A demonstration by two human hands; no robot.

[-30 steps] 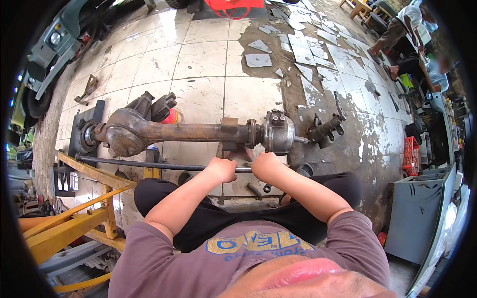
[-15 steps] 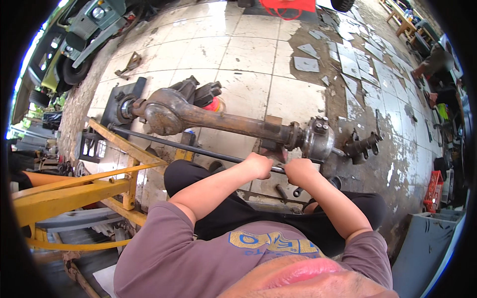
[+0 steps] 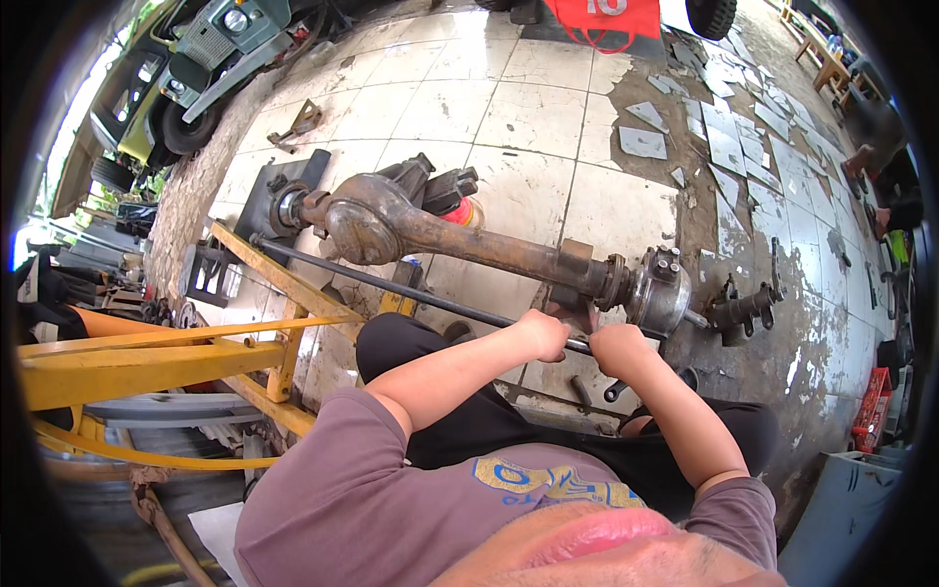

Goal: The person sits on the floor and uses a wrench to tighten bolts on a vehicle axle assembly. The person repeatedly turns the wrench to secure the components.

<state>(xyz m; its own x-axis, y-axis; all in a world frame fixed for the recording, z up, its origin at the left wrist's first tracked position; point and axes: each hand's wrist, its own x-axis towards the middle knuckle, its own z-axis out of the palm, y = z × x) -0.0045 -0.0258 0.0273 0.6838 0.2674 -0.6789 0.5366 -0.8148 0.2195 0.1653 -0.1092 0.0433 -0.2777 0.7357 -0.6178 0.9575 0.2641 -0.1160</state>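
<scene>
A long dark metal rod point(image 3: 411, 291) lies slantwise in front of a heavy, rust-brown vehicle axle housing point(image 3: 479, 247). My left hand point(image 3: 543, 337) is closed around the rod close to its right end. Just beside it, my right hand point(image 3: 622, 350) is also closed at that end, its fingers partly hidden from above. Behind my hands sits the rounded steel knuckle point(image 3: 657, 293) at the housing's right end, with a short shaft sticking out. A small dark cylinder point(image 3: 580, 391) and a ring-ended piece point(image 3: 615, 391) lie below my hands.
Yellow metal frame point(image 3: 147, 377) stands close at my left. A dark toothed-looking metal part point(image 3: 740, 313) rests right of the axle. Broken tiles point(image 3: 643, 143) cover the far right floor, near a red bag point(image 3: 606, 20). A parked vehicle point(image 3: 210, 49) is at the far left.
The whole view has shifted, so the scene sits further right in the picture. Both hands stay closed on the rod, with little visible movement against the axle.
</scene>
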